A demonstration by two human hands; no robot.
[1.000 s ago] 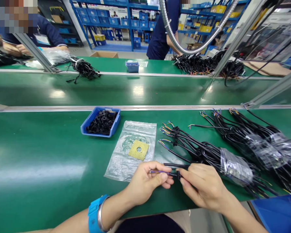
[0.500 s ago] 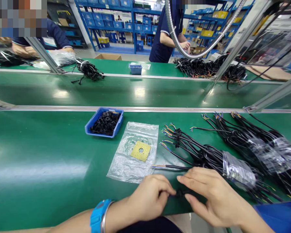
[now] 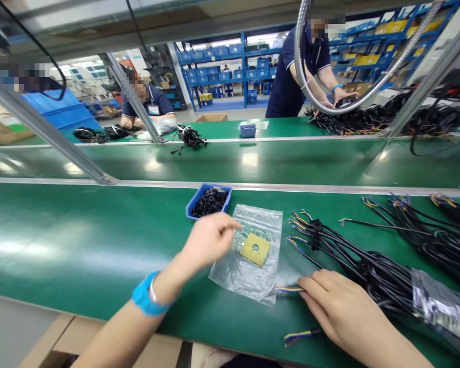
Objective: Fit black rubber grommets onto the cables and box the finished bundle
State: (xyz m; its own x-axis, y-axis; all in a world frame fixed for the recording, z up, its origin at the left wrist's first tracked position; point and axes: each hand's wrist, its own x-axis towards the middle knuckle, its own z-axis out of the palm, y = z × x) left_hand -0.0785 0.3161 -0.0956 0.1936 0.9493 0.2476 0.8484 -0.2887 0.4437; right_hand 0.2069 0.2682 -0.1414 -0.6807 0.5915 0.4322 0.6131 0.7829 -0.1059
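My left hand [image 3: 210, 237] hovers over the left edge of a clear zip bag [image 3: 233, 280], just below a blue bin [image 3: 189, 208] of small black plastic parts [image 3: 210, 202]. Its index finger and thumb are bent and slightly apart, with nothing visible between them. The fingers of my right hand [image 3: 335, 309] are closed on a black cable whose stripped coloured wires [image 3: 290, 290] stick out to the left. Below that hand lies another cable end with coloured wires [image 3: 299, 336], partly hidden by the palm. On the bag is a yellow square pad [image 3: 255, 249] with a round hole.
A taped bundle of black cables [image 3: 368, 266] lies at the right, with a second bundle [image 3: 444, 230] behind it. Metal posts [image 3: 84, 158] rise from the bench rail. Across the green line, co-workers handle dark cables [image 3: 368, 115]. A metal hose [image 3: 301, 61] hangs above.
My left hand has left the small black piece it was pinching near the bench edge and moved up-left towards the blue bin. My right hand has closed onto a cable end. The view has shifted left.
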